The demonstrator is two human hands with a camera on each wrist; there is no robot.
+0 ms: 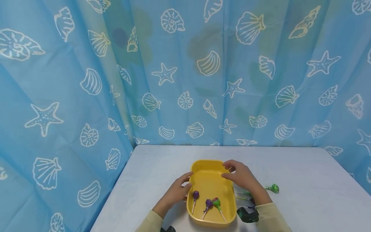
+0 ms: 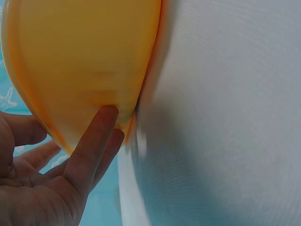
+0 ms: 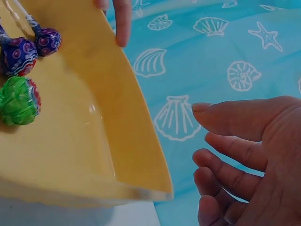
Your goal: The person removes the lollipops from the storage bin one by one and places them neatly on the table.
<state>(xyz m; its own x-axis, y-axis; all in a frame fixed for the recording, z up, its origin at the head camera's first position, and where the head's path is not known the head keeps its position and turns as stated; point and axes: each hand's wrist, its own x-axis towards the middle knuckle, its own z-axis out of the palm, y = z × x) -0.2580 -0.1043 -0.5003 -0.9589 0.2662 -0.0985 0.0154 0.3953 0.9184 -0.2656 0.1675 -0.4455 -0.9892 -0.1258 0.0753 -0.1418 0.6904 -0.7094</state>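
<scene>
A yellow plastic tray stands on the table with two purple-wrapped lollipops and a green-wrapped lollipop near its front end. At the tray's left wall, my left hand holds the rim; in the left wrist view its thumb lies along the rim and the longer fingers press on the outer wall. My right hand hovers at the far right corner. Its fingers are loosely bent and hold nothing, with a gap between them and the tray wall in the right wrist view.
On the white table, right of the tray, lies another green lollipop. More lollipop sticks show beside it, partly hidden by my right forearm. A blue curtain with shell prints hangs behind and to the left.
</scene>
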